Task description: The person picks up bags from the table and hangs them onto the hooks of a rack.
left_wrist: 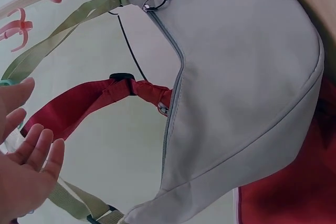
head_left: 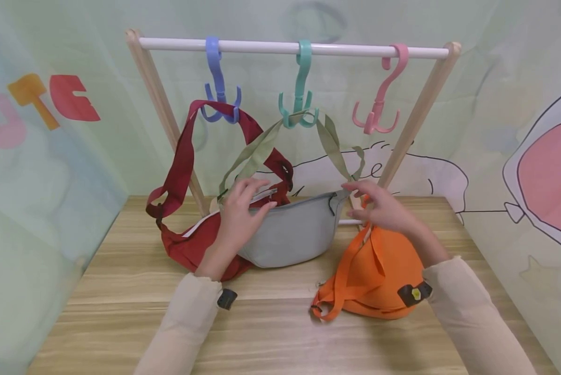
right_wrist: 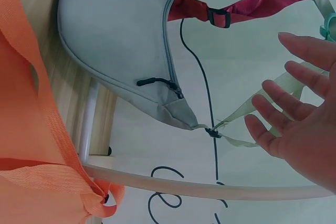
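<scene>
A grey waist bag (head_left: 294,234) hangs by its pale green strap (head_left: 329,138) from the teal hook (head_left: 301,99). My left hand (head_left: 240,216) is at its left end, fingers loosely bent with thumb apart, gripping nothing. Over by the bag's right end is my right hand (head_left: 381,208); in the right wrist view its fingers (right_wrist: 283,106) are spread and stand off the bag, near the strap. Behind and left of the grey bag, a red waist bag (head_left: 186,247) has its dark red strap (head_left: 179,161) looped over the blue hook (head_left: 219,94).
An orange bag (head_left: 397,265) lies on the wooden table (head_left: 271,323) under my right forearm. The pink hook (head_left: 378,104) hangs bare on the white rail (head_left: 261,47), held up by wooden posts (head_left: 416,112). A printed curtain (head_left: 510,156) surrounds the table.
</scene>
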`<state>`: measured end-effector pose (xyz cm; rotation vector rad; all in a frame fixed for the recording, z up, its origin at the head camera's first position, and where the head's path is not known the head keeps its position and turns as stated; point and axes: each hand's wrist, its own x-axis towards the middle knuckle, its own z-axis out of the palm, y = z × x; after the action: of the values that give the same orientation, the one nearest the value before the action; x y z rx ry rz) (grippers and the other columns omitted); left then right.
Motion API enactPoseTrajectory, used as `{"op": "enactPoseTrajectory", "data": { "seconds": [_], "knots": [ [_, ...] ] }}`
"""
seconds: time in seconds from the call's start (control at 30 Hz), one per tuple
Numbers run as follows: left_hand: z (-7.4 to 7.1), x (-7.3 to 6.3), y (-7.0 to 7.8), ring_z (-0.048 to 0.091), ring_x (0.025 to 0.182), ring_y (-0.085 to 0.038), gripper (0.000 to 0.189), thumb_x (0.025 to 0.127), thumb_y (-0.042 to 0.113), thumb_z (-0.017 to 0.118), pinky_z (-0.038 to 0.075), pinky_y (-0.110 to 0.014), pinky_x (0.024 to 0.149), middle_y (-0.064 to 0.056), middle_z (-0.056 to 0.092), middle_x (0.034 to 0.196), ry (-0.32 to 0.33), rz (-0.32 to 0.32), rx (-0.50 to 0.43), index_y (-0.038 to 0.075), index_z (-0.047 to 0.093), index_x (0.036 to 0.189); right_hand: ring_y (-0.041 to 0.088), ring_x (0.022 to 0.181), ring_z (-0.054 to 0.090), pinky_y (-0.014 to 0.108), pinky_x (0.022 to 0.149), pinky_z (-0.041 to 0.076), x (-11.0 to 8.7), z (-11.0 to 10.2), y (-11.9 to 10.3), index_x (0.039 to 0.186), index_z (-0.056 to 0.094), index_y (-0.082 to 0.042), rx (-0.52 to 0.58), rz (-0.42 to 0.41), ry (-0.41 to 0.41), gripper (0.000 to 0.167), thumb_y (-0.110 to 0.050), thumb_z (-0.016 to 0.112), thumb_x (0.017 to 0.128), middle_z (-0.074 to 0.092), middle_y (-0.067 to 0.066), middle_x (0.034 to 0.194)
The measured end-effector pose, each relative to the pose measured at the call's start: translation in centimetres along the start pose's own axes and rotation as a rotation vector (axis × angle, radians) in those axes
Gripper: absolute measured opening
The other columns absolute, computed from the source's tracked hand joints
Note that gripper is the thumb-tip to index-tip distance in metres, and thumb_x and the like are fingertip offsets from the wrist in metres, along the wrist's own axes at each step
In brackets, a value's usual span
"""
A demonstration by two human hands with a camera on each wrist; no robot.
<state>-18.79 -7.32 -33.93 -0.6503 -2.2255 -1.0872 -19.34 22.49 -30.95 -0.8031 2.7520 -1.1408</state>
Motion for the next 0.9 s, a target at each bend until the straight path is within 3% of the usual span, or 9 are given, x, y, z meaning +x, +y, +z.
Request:
{"op": "enactPoseTrajectory", "data": {
  "seconds": [0.23, 0.4, 0.67, 0.9],
  "knots": [
    [0.4, -0.5, 0.0, 0.05, 0.103, -0.026, 0.044, 0.077, 0.012, 0.074, 0.041, -0.041, 0.085, -0.014, 0.052, 0.112, -0.057, -0.046, -0.003, 0.005, 0.058, 0.117, 0.031, 0.108, 0.043, 0.049, 0.091, 0.035, -0.5, 0.5, 0.7, 0.13, 0.045, 0.0, 0.011, 0.04, -0.032, 0.054, -0.006, 0.067, 0.081, 0.048, 0.016, 0.124],
    [0.8, -0.9, -0.2, 0.049, 0.106, -0.026, 0.045, 0.076, 0.011, 0.074, 0.041, -0.041, 0.088, -0.014, 0.052, 0.113, -0.084, -0.047, -0.002, 0.004, 0.057, 0.117, 0.032, 0.11, 0.042, 0.051, 0.092, 0.034, -0.9, 1.0, 1.3, 0.13, 0.045, 0.0, 0.013, 0.026, -0.054, 0.055, -0.002, 0.067, 0.08, 0.046, 0.016, 0.127],
    [1.5, -1.7, 0.0, 0.047, 0.109, -0.028, 0.047, 0.077, 0.011, 0.073, 0.04, -0.043, 0.09, -0.015, 0.05, 0.116, -0.148, -0.123, -0.004, 0.007, 0.056, 0.121, 0.031, 0.11, 0.041, 0.041, 0.078, 0.042, -1.7, 1.4, 2.2, 0.132, 0.044, -0.004, -0.004, 0.064, -0.098, 0.056, -0.008, 0.067, 0.082, 0.042, 0.015, 0.131],
    [2.7, -2.8, -0.1, 0.046, 0.111, -0.029, 0.048, 0.076, 0.014, 0.074, 0.039, -0.044, 0.091, -0.014, 0.05, 0.116, -0.2, -0.142, 0.002, 0.007, 0.056, 0.12, 0.029, 0.103, 0.046, 0.042, 0.079, 0.043, -2.4, 2.1, 3.1, 0.133, 0.044, -0.005, -0.006, 0.078, -0.138, 0.058, -0.007, 0.067, 0.081, 0.045, 0.015, 0.129]
  ]
}}
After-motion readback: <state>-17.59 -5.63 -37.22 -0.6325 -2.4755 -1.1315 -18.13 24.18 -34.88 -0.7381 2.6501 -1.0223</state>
